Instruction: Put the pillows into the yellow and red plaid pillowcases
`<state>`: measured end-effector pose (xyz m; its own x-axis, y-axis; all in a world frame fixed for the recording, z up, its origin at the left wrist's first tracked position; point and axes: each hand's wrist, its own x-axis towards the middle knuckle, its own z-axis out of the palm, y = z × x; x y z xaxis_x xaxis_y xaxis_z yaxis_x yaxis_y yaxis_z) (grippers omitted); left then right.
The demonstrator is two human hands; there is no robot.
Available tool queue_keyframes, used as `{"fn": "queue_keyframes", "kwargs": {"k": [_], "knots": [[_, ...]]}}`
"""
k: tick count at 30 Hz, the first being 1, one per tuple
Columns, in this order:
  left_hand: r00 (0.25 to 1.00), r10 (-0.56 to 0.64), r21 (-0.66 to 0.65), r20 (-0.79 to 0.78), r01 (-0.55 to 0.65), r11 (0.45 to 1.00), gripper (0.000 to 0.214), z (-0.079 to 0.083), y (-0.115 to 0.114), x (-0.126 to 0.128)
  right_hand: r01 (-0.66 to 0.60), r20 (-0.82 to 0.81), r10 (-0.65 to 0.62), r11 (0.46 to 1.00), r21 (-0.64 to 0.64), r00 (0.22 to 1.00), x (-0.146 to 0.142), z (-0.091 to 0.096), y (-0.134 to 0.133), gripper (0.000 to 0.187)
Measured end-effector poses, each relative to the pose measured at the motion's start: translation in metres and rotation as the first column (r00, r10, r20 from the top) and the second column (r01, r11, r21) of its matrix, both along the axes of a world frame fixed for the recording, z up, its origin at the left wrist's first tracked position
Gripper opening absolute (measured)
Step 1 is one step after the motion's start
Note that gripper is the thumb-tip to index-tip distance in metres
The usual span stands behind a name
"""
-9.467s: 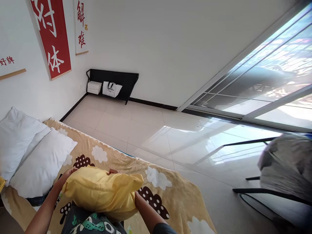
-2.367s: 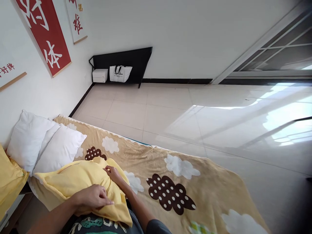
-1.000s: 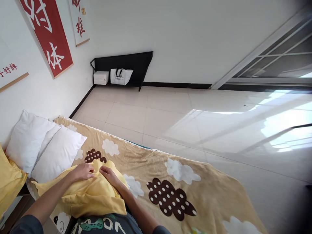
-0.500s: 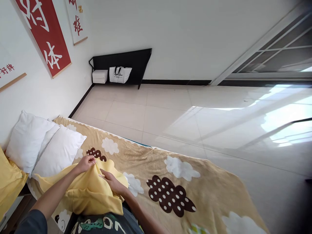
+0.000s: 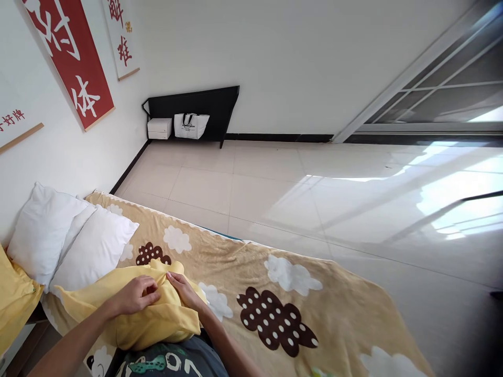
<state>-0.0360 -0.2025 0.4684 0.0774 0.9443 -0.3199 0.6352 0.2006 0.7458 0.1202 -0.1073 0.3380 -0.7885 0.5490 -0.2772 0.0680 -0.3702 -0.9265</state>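
Note:
A yellow pillowcase (image 5: 168,319) lies bunched over my lap and the near edge of the bed. My right hand (image 5: 184,289) pinches a fold of it near its far edge, thumb on top. Just left of that, my left hand (image 5: 137,295) is over the fabric with fingers loosely curled and the thumb apart; nothing shows between them. Folds hide what, if anything, is inside the pillowcase. Beside it on the left rests a white pillow (image 5: 96,243), and another white pillow (image 5: 41,230) leans against the wall.
The bed carries a tan blanket (image 5: 334,293) with cloud shapes. More yellow fabric (image 5: 18,298) is at the far left. Across the tiled floor (image 5: 267,199), a black shelf (image 5: 223,110) holds a white box (image 5: 159,128) and a white bag (image 5: 191,126). Scrolls hang on the left wall.
My left hand has let go of the fabric's far edge and moved down toward my body, its fingers loosening. My right hand now pinches the cloth at its upper fold.

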Motion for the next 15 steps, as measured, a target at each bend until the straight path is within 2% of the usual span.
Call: {"fn": "queue_keyframes", "kwargs": {"k": [3,6,11,15], "knots": [[0.996,0.006,-0.014,0.091,-0.005,1.0,0.028,-0.003,-0.002,0.006,-0.016,-0.035,0.013,0.996,-0.084,0.999,-0.003,0.007,0.0,0.058],[0.973,0.041,-0.07,0.227,-0.026,0.997,0.037,-0.002,0.002,0.007,-0.074,-0.055,0.068,0.991,-0.111,0.996,-0.004,0.014,0.001,0.058],[0.948,0.08,-0.157,0.307,-0.032,0.987,0.05,0.005,0.007,0.004,-0.155,-0.041,0.152,0.985,-0.081,0.988,-0.003,0.024,0.002,0.059],[0.938,0.078,-0.168,0.338,-0.021,0.986,0.051,0.01,0.002,0.003,-0.117,-0.021,0.116,0.993,-0.03,0.993,-0.001,0.032,0.0,0.057]]}}
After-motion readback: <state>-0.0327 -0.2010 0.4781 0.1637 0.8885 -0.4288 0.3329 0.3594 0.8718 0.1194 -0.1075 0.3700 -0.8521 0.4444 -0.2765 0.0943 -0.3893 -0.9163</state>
